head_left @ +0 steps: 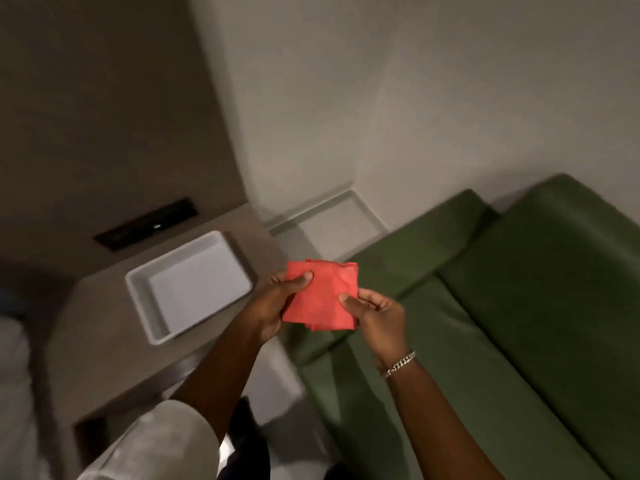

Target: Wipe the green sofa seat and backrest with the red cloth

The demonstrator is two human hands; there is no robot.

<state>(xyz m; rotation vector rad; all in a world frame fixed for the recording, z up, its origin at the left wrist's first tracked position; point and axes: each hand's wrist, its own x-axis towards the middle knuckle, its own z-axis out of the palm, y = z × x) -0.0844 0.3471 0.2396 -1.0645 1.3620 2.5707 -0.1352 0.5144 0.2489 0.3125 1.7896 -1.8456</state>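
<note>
Both forearms rise from the lower frame, left hand (277,299) and right hand (375,315) pinching a folded red cloth (320,296) at centre, above the gap between worktop (114,341) and green sofa (485,323), lower right. Loosely held, the unused cloth could unfold or drop.

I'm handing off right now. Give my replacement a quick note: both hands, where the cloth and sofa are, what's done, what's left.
Left hand: gripping the cloth's left edge, thumb on top.
Right hand: gripping its right edge.
Cloth: folded, held in the air between both hands, not touching the sofa.
Sofa: to the right and below; seat and backrest both in view.
Done: cloth in hand.
Left: wipe seat, then backrest; no wiping seems to have begun.
</note>
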